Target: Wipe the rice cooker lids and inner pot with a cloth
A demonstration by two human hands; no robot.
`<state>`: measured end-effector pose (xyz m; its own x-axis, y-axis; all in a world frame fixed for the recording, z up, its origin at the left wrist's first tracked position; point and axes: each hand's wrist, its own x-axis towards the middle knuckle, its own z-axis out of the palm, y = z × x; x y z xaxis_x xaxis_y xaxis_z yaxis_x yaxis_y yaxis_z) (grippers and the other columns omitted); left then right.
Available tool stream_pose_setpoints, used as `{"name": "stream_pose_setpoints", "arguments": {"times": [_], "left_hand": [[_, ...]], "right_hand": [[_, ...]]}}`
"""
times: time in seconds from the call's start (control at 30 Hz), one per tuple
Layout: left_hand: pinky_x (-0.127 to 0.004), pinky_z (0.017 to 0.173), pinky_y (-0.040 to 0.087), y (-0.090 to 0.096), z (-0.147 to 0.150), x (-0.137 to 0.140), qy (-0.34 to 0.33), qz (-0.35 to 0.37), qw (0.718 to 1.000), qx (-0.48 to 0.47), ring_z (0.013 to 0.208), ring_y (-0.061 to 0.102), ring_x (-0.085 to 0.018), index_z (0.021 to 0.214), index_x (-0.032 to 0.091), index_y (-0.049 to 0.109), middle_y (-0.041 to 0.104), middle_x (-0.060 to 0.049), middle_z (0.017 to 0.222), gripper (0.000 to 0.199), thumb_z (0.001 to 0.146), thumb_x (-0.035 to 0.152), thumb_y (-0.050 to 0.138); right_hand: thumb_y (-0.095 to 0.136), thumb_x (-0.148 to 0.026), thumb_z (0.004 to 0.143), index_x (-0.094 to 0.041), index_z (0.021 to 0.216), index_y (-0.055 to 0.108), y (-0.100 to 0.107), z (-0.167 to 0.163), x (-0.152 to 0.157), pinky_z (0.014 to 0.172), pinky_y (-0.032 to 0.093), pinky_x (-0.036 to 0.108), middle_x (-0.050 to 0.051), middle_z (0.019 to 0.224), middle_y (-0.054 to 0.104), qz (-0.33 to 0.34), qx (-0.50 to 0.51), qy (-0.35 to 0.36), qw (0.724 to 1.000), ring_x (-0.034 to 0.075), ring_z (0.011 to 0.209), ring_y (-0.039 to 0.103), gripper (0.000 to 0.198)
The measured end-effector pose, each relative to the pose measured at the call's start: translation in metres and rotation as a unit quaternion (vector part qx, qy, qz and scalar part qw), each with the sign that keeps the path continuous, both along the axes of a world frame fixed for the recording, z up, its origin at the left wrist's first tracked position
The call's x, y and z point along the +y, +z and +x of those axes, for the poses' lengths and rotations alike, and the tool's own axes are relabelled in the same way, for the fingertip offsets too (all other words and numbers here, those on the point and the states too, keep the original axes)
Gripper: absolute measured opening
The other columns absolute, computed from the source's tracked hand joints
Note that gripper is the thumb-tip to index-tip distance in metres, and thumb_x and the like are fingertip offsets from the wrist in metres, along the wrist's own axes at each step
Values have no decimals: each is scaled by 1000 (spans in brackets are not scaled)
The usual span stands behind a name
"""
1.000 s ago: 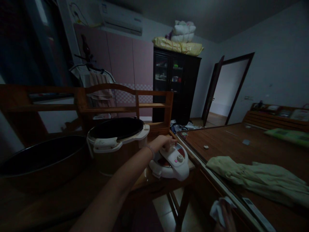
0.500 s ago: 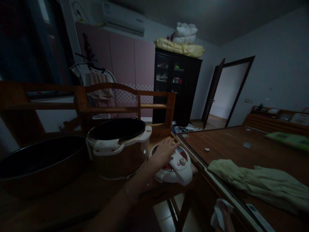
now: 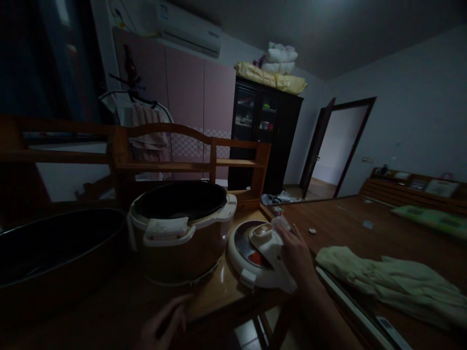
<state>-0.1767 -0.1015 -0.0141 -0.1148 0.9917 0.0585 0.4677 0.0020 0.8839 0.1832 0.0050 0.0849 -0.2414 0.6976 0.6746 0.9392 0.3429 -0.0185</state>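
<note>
My right hand is closed on a crumpled white tissue and presses it to the right side of a white pressure-cooker lid. The lid lies on the wooden table, its raised centre handle and dark, shiny ring showing; my hand covers its right part. Low in the view, my left hand hovers by the front edge of the table, fingers apart and holding nothing. To the left of the lid stands the white-handled cooker body, uncovered, its dark inside showing.
A large dark round pot sits at the left of the table. Behind rises a wooden shelf rail. To the right, a wooden bed board carries a pale green cloth and a small white object.
My left hand has come off the lid and drawn back toward me. My right hand has risen from the lower right with the tissue onto the lid, which now looks turned.
</note>
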Motion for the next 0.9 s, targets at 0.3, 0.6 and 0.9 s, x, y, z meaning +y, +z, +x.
{"name": "stream_pose_setpoints", "arguments": {"times": [0.3,0.6,0.9], "left_hand": [[-27,71,47,13,-12,7,-72,-57,995,-29,69,61,-19,107,24,70,62,1,64,62,78,71,43],[-26,71,45,8,-15,6,-103,-63,992,-22,72,61,-19,110,27,68,63,2,68,45,87,56,43],[-26,70,44,10,-15,5,-114,-64,991,-15,72,60,-19,113,23,67,63,0,71,46,89,54,43]], "right_hand": [[34,5,80,-8,135,47,-65,-34,2,103,44,41,17,134,56,-10,-59,-10,998,25,128,50,58],[39,0,83,-20,133,53,-54,-21,-5,102,44,42,14,137,53,-98,-137,52,984,27,129,47,56],[39,2,75,-16,134,52,-51,-2,-36,103,47,42,15,134,56,-78,-99,95,988,26,125,52,63]]}}
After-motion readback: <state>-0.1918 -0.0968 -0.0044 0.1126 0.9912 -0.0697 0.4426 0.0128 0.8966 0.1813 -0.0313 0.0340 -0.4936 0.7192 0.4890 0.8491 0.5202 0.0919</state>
